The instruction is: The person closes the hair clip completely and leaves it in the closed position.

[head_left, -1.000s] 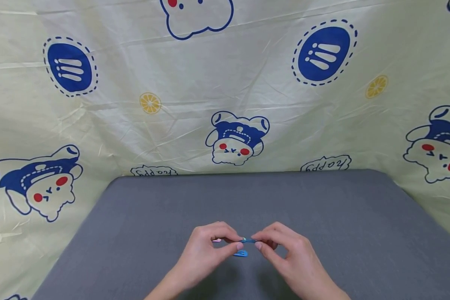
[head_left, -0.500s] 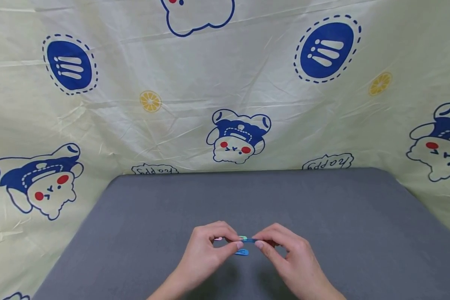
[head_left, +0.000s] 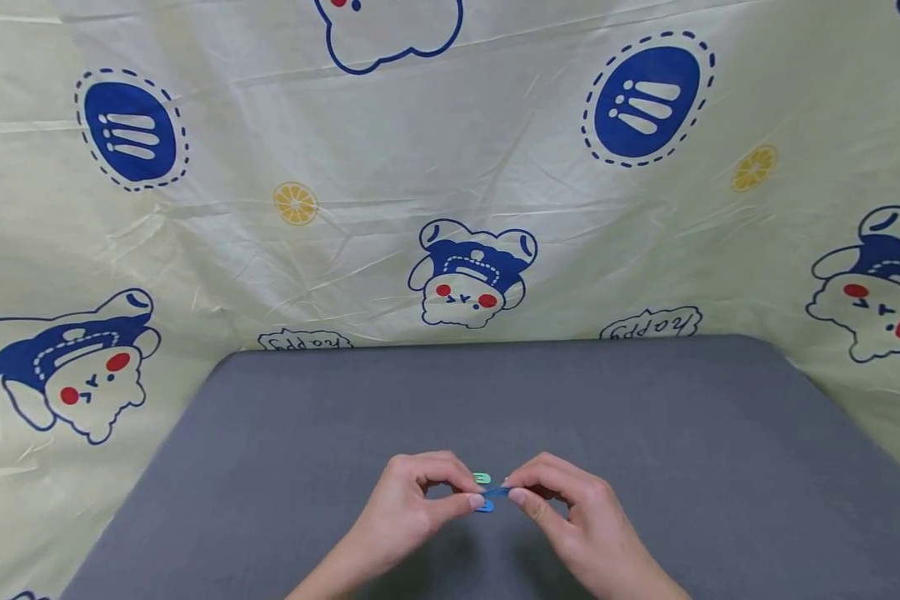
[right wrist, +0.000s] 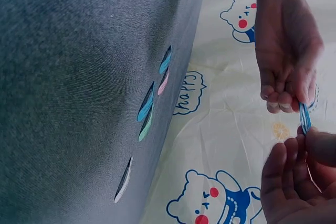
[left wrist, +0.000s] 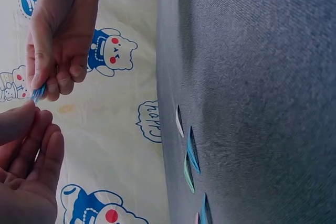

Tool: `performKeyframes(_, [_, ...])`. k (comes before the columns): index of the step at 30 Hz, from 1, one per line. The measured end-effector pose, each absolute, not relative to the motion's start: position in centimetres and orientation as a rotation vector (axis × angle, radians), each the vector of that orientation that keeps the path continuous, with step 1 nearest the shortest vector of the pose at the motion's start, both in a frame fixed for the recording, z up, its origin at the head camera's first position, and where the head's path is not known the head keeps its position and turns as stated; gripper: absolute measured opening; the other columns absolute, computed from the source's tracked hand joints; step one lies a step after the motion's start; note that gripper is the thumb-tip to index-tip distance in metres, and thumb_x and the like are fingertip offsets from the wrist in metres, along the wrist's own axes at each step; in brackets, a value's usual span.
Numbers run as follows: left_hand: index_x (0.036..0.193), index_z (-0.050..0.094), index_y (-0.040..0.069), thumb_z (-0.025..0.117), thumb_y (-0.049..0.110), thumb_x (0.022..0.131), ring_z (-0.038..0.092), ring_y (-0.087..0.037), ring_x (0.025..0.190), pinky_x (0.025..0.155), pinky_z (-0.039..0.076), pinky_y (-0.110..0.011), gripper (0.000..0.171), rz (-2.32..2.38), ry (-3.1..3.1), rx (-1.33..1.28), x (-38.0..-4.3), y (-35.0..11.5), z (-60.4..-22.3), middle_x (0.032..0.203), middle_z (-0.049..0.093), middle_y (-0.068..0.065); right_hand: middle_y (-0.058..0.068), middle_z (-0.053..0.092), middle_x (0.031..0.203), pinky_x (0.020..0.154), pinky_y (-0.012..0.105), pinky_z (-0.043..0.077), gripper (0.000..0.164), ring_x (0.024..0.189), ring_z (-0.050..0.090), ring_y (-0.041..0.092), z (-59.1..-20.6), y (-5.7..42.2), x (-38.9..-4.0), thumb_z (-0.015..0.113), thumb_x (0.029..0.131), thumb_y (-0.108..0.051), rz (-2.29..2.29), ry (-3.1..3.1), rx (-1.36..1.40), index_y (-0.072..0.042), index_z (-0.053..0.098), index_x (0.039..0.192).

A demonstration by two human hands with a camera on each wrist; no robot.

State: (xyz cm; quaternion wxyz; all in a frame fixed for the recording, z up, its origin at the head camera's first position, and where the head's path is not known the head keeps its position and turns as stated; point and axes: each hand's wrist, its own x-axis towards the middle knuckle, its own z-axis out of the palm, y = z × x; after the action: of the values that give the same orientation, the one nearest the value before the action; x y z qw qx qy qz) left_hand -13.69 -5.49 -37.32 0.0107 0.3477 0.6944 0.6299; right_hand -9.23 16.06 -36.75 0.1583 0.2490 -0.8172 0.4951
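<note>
Between my two hands, above the table, is a blue snap hair clip (head_left: 498, 492). My left hand (head_left: 418, 503) pinches its left end between thumb and index finger. The clip's right end is pinched the same way by my right hand (head_left: 579, 508). In the right wrist view the clip (right wrist: 305, 117) shows narrow strips slightly apart. Beneath the hands lie a green hair clip (head_left: 482, 478) and another blue hair clip (head_left: 485, 506). The right wrist view also shows a pink hair clip (right wrist: 164, 81), a second loose blue one (right wrist: 166, 60) and a white one (right wrist: 123, 181).
A grey cloth covers the table (head_left: 330, 417). Behind it and along its sides hangs a pale curtain (head_left: 375, 167) printed with cartoon bears. The loose clips lie in a loose group under the hands.
Both hands have come slightly lower and nearer, still pinching the blue hair clip. The green clip has come into fuller view, and the pink one is hidden in the head view.
</note>
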Motion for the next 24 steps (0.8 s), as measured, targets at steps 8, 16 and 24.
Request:
performKeyframes(8, [0.086, 0.076, 0.007, 0.075, 0.003, 0.085, 0.066, -0.016, 0.081, 0.08, 0.054, -0.034, 0.005, 1.931, 2.153, 1.103, -13.96, -5.63, -37.69, 0.084, 0.07, 0.001, -0.008, 0.065, 0.093, 0.078, 0.03, 0.053, 0.008, 0.085, 0.063, 0.017, -36.71, 16.19, -9.31, 0.065, 0.096, -0.018, 1.628, -2.448, 0.644, -0.023, 0.07, 0.098])
performKeyframes(16, [0.09, 0.076, 0.017, 0.078, 0.01, 0.085, 0.066, -0.012, 0.082, 0.077, 0.053, -0.032, 0.009, 1.858, 2.351, 1.126, -13.96, -5.6, -37.58, 0.088, 0.07, 0.006, 0.0, 0.067, 0.089, 0.072, 0.029, 0.053, 0.007, 0.079, 0.062, 0.019, -36.83, 16.37, -9.6, 0.065, 0.096, -0.02, 1.798, -2.424, 0.578, -0.016, 0.071, 0.099])
performKeyframes(24, [0.094, 0.076, 0.02, 0.08, 0.013, 0.083, 0.064, -0.009, 0.083, 0.072, 0.051, -0.028, 0.015, 1.818, 2.543, 1.259, -13.65, -5.53, -37.57, 0.092, 0.068, 0.013, 0.004, 0.062, 0.079, 0.067, 0.031, 0.052, 0.01, 0.071, 0.06, 0.019, -37.07, 16.66, -9.83, 0.064, 0.097, -0.019, 1.882, -2.425, 0.561, -0.012, 0.071, 0.1])
